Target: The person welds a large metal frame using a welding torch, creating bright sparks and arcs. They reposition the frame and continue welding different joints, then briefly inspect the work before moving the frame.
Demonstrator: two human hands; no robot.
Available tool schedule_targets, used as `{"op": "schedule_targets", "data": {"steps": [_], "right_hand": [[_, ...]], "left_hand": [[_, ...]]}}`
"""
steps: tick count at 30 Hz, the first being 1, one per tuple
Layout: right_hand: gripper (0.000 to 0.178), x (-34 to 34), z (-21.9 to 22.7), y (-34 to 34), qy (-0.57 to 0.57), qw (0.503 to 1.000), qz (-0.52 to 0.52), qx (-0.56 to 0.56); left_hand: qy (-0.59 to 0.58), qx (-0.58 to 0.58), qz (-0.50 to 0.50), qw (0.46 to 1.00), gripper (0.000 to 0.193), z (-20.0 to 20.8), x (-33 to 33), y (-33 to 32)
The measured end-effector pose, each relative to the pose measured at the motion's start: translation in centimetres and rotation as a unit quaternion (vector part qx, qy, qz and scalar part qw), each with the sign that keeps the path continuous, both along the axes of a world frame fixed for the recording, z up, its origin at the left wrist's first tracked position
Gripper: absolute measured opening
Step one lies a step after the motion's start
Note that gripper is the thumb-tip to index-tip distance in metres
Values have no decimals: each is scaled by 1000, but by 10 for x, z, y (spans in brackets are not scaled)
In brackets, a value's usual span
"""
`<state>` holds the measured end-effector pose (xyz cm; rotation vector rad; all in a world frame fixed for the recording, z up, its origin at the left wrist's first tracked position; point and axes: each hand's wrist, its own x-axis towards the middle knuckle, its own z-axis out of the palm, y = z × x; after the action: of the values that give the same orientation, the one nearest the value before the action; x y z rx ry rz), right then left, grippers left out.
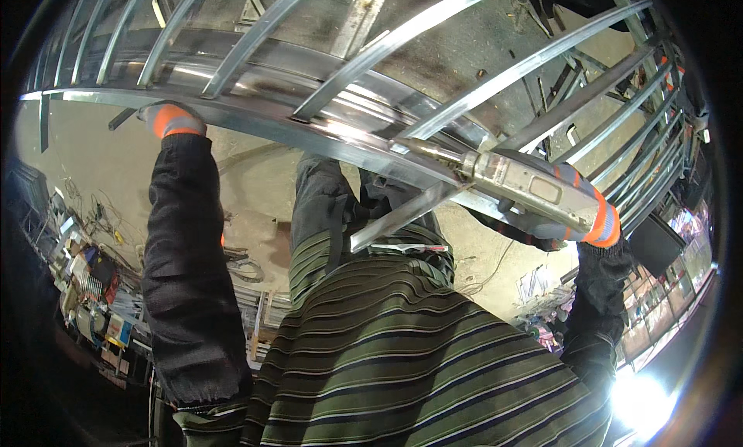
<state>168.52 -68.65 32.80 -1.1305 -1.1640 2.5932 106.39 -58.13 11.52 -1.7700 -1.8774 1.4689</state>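
Note:
A large frame of bare metal bars point(340, 141) crosses in front of me, with several slats point(251, 41) rising from its long near rail. My left hand point(176, 122), in a grey and orange glove, is curled at the left part of that rail and appears to grip it. At the right, my gloved right hand point(592, 203) is wrapped around a silver-grey hand tool point(538, 188) with a narrow nose. The nose lies at the rail where a slat joins it; whether it touches cannot be made out. A short flat bar point(406, 215) slants toward my body near the nose.
More frame bars point(642, 114) extend at the right. Beyond the frame, metal offcuts point(251, 12) lie on the floor. Boxes and clutter point(101, 292) stand at the lower left, with cables point(244, 265) beside my left sleeve. A bright lamp point(642, 400) glares at the lower right.

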Motion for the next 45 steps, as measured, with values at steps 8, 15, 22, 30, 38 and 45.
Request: {"op": "schedule_targets", "data": {"steps": [8, 15, 22, 30, 38, 45], "right_hand": [[86, -4, -7, -12, -50, 996, -7, 72], [80, -13, 1, 2, -110, 992, 52, 28], [66, -18, 2, 4, -106, 992, 66, 23], [62, -14, -14, -2, -31, 964, 119, 236], [70, -18, -3, -4, 2, 998, -1, 71], [87, -17, 7, 10, -99, 991, 87, 1]], "left_hand": [[35, -32, 22, 999, 44, -19, -41, 8], [22, -15, 59, 998, 49, -11, -26, 7], [40, -46, 28, 998, 43, 37, 25, 15], [64, -64, 34, 995, 44, 28, 19, 22], [41, -34, 13, 999, 42, 21, 6, 18], [72, -89, 16, 993, 42, 39, 29, 23]]}}
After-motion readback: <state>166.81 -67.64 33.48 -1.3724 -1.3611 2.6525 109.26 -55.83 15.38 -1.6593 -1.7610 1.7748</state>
